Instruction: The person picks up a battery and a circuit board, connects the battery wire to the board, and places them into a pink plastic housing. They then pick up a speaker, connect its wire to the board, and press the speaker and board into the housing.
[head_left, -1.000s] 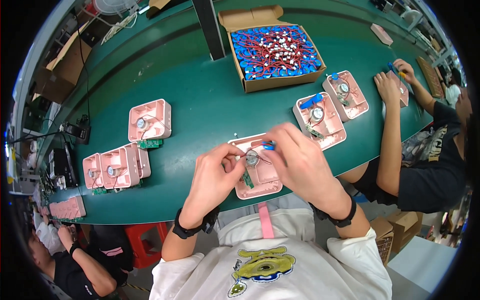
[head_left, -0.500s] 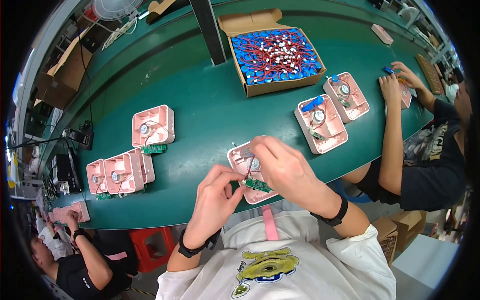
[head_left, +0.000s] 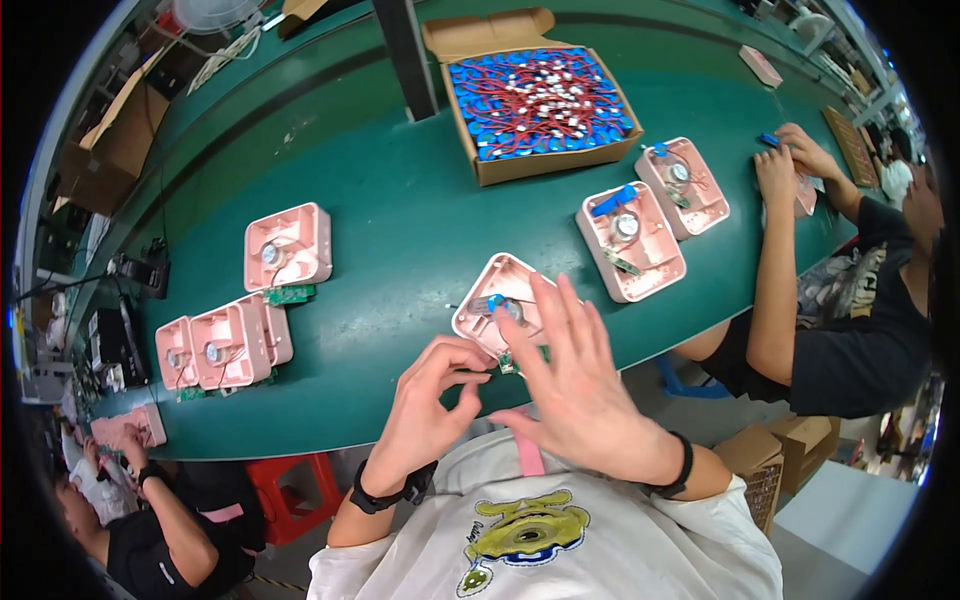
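Note:
A pink plastic housing (head_left: 501, 266) lies turned cornerwise on the bench in front of me. Inside it are a small blue piece (head_left: 497, 300), perhaps a battery end, and a round speaker, partly hidden. My right hand (head_left: 580, 385) spreads its fingers over the housing's right side; one fingertip is close to the blue piece. At the lower left edge, my left hand (head_left: 428, 400) has curled fingers with the thumb apart, and I see nothing held in it. Between the hands a green circuit board (head_left: 507, 362) shows in part at the near edge.
An open carton (head_left: 555, 165) of blue batteries with red leads stands beyond. Two pink housings (head_left: 650, 285) with batteries lie to the right, several others (head_left: 325, 245) to the left. A co-worker's hands (head_left: 790, 165) work at far right, another person (head_left: 180, 530) at lower left.
My right hand has gone from a pinch inside the housing to spread fingers. The housing has turned cornerwise, and the blue piece in it now shows. My left thumb has parted from the fingers.

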